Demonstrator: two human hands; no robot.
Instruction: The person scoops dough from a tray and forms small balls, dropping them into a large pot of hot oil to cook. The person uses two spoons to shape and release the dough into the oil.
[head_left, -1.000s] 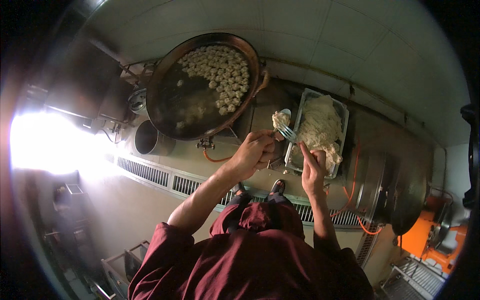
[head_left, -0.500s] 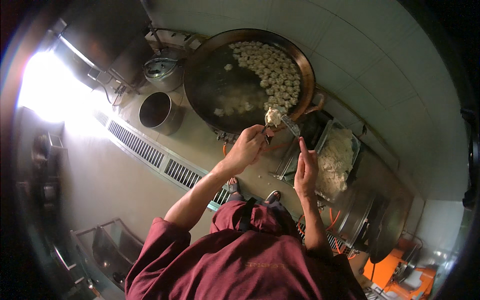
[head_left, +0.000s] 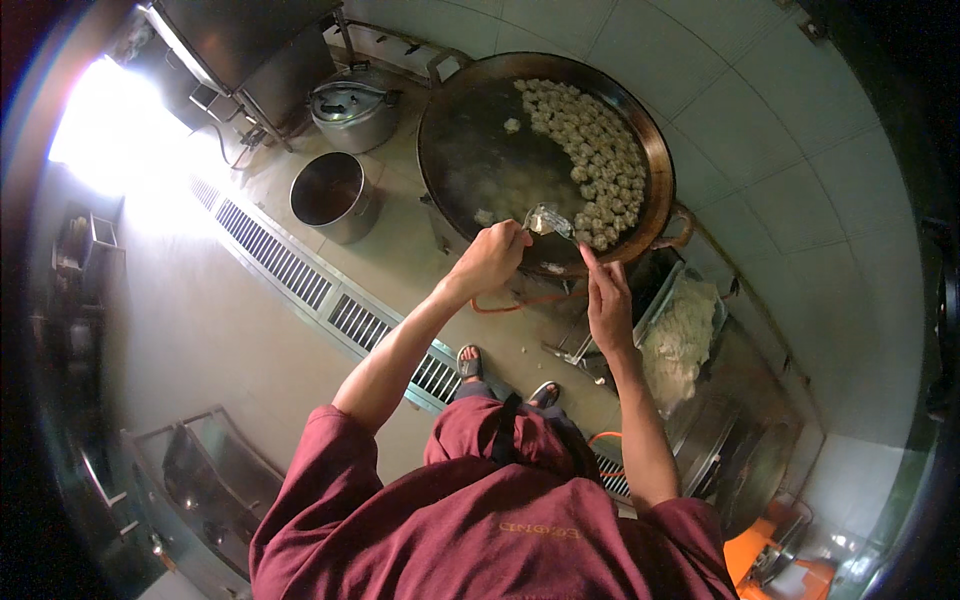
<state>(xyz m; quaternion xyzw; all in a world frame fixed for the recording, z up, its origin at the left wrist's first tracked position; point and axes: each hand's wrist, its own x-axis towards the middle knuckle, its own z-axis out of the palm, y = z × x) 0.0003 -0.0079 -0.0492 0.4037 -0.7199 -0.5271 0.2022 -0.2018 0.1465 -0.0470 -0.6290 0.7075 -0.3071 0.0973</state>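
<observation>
Over the near edge of a wide wok (head_left: 660,165) of dark liquid, my left hand (head_left: 492,258) grips the handle of a spoon. A lump of pale paste (head_left: 541,221) sits at the spoon's head. My right hand (head_left: 608,300) holds a thin metal utensil (head_left: 562,226), its index finger stretched along the handle. The utensil's tip meets the paste; its exact shape is blurred. Many pale balls (head_left: 590,150) crowd the wok's right side, with a few loose ones elsewhere. Beside my right forearm, a metal tray (head_left: 655,304) holds a large mass of pale paste (head_left: 680,335).
Left of the wok stand an open metal pot (head_left: 332,198) and a lidded pot (head_left: 350,105). A floor drain grate (head_left: 285,268) runs diagonally on the left. An orange hose (head_left: 510,307) lies below the wok. Tiled wall (head_left: 780,150) borders the right.
Both hands have moved forward, bringing the spoon and utensil from the wok's near rim to above the liquid. The view has shifted, so the wok appears farther right.
</observation>
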